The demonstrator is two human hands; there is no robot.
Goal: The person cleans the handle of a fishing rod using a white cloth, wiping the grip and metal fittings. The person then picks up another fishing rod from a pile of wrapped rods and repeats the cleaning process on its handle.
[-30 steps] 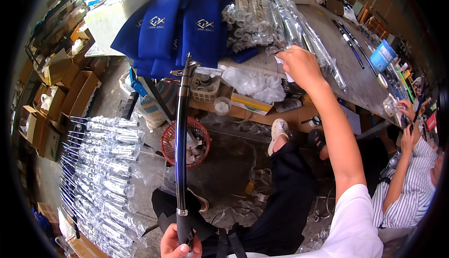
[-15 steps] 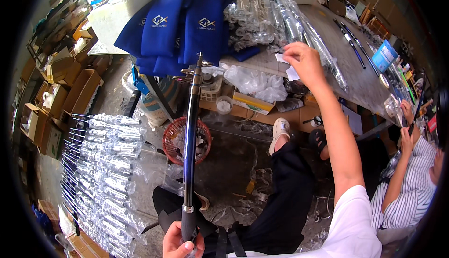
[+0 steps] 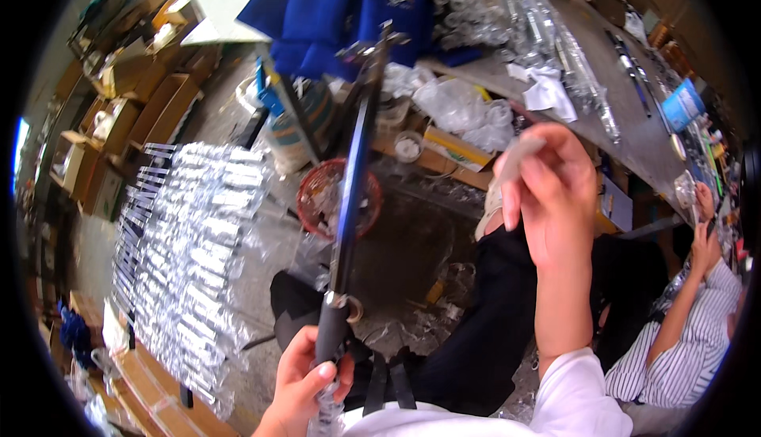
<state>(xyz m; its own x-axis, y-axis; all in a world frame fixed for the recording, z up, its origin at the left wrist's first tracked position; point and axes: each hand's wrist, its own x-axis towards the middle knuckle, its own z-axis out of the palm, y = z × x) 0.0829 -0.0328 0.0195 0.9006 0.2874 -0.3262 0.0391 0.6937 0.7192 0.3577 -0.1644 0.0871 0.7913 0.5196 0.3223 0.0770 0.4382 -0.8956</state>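
Observation:
My left hand (image 3: 311, 381) is closed round the dark grip of a telescopic fishing rod (image 3: 353, 191), low in front of my lap. The rod stands nearly upright, its guides and tip leaning slightly right before some blue cloth sleeves (image 3: 317, 17). Clear plastic wrap shows below the grip. Over my right thigh, my right hand (image 3: 559, 191) is raised and pinches a small pale slip (image 3: 521, 158) between thumb and fingers. It is apart from the rod. Beyond it, white papers (image 3: 547, 95) lie at the table's near edge.
Plastic-wrapped rods (image 3: 190, 255) lie in a large pile at left; more wrapped pieces (image 3: 507, 17) cover the table (image 3: 590, 64). A red basket (image 3: 372, 215) stands behind the rod. Cardboard boxes (image 3: 162, 108) line the left. A person in a striped shirt (image 3: 674, 342) works at right.
My right hand has drawn back from the table edge toward me, now with a pale slip in its fingers. The rod's tip has tilted right, and the whole view has shifted.

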